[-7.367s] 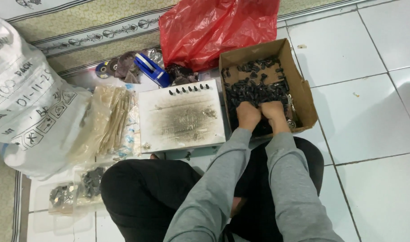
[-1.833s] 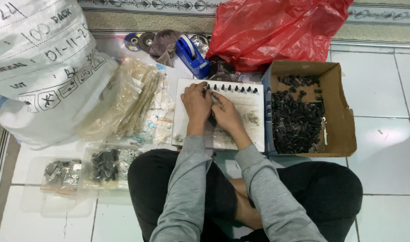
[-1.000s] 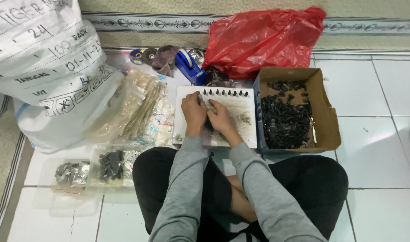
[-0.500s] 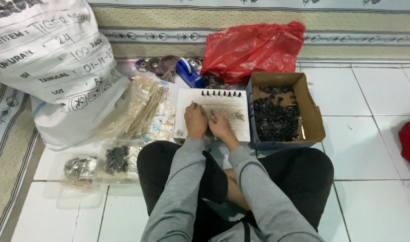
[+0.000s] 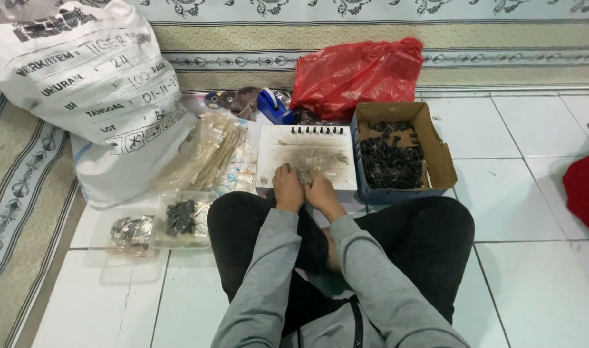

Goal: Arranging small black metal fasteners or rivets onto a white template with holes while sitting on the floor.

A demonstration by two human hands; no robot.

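Note:
I sit cross-legged on a tiled floor. My left hand (image 5: 288, 187) and my right hand (image 5: 321, 192) are side by side at the near edge of a white board (image 5: 307, 154), fingers curled around something small that I cannot make out. A row of small dark pieces (image 5: 316, 130) stands along the board's far edge. Just right of the board is a cardboard box (image 5: 436, 154) with several small black parts (image 5: 391, 161) in it.
A large white printed sack (image 5: 95, 90) stands at the left, with clear bags of thin sticks (image 5: 207, 154) beside it. Clear packets of dark parts (image 5: 162, 222) lie near my left knee. Behind the board sit a red plastic bag (image 5: 356, 74) and a blue tape dispenser (image 5: 272, 106).
My hands have drawn back from the far row of pieces to the board's near edge. The camera has pulled back and tilted up, so more of the floor and wall shows.

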